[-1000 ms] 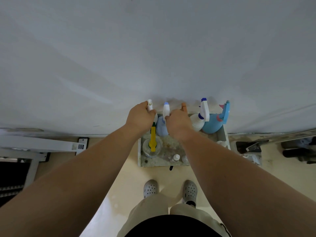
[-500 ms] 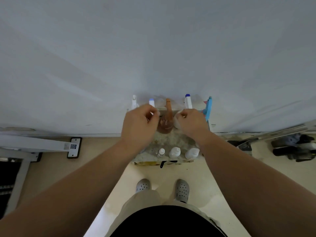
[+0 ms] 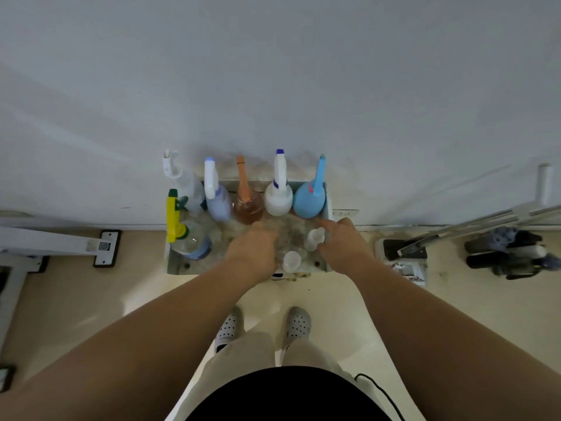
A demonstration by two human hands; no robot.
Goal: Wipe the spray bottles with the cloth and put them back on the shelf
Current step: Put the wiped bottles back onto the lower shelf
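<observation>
Five spray bottles (image 3: 277,202) stand upright in a row at the back of the shelf (image 3: 182,266), against the wall (image 3: 273,71). The left hand (image 3: 253,250) is over the shelf with fingers curled, and whether it holds anything cannot be told. The right hand (image 3: 340,243), forefinger extended, lies just beside a small clear bottle (image 3: 314,238); its grip cannot be told.

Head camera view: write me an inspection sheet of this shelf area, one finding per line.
Surface: shelf, low against the wall, top marbled and stained.
Job's things: clear bottle, lavender bottle, orange bottle, white bottle and blue bottle stand in the back row; yellow-trigger bottle front left. Cloth: nothing seen.
Clutter: small bottle and capped bottle, front right.
Hands: left hand knuckles up over the shelf, grip hidden; right hand beside the small bottle, forefinger out, grip unclear.
Cables: black cable on the floor.
Surroundings: white wall, cream floor, bracket left, pole and brushes right.
</observation>
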